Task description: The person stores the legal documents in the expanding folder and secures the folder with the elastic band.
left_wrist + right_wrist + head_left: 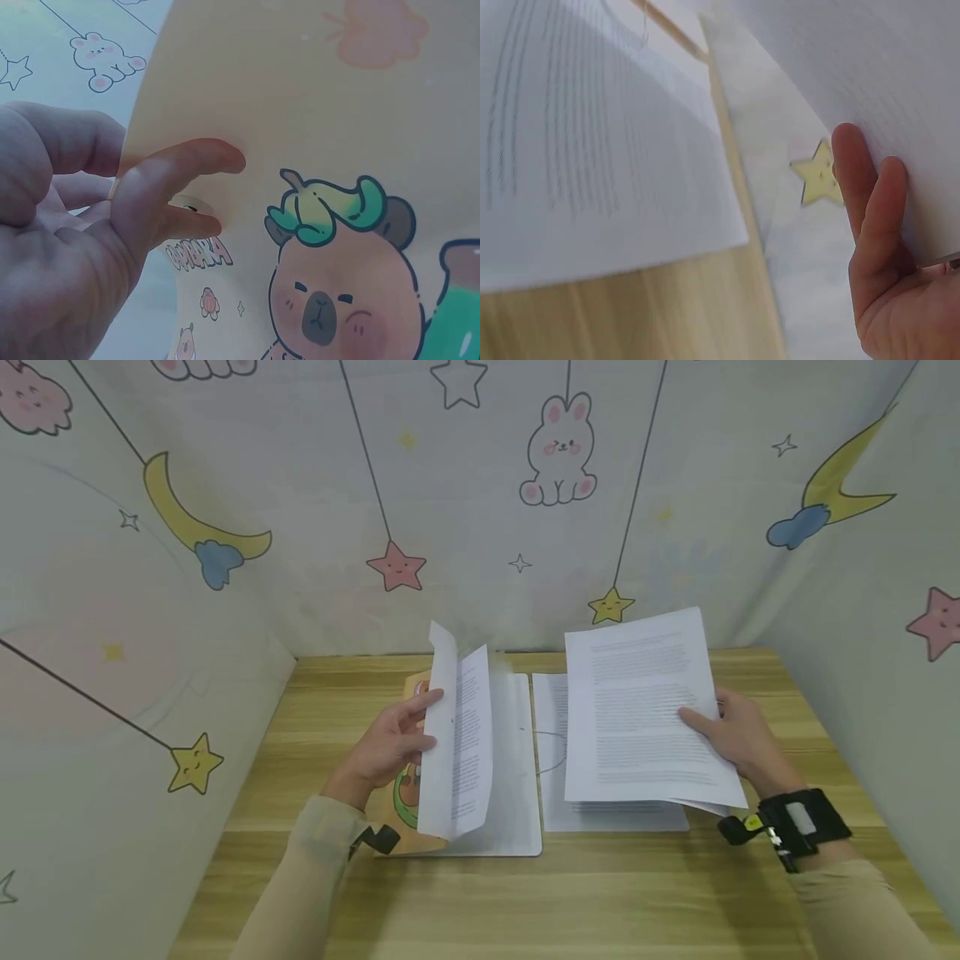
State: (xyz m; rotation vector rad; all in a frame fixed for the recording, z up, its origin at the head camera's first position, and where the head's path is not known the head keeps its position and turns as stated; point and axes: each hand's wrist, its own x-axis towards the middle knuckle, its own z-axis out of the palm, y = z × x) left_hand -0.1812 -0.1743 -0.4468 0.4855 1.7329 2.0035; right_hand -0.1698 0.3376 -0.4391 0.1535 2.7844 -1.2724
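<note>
On the left lies an orange folder [408,810] with a cartoon capybara [337,292] on its cover. My left hand [386,747] pinches the cover's raised edge, its fingers on the orange face in the left wrist view [199,161]. A printed page [472,743] stands upright inside, beside the folder's white inner side [517,777]. My right hand [742,735] grips several printed sheets [637,718] by their right edge, thumb in front and fingers behind. Those sheets hang tilted above more printed paper [551,777] on the table.
The wood-grain table [600,893] is enclosed at the back and sides by a pale cloth [487,602] printed with stars, moons and a rabbit. Paper on the table lies right beside the folder's right edge.
</note>
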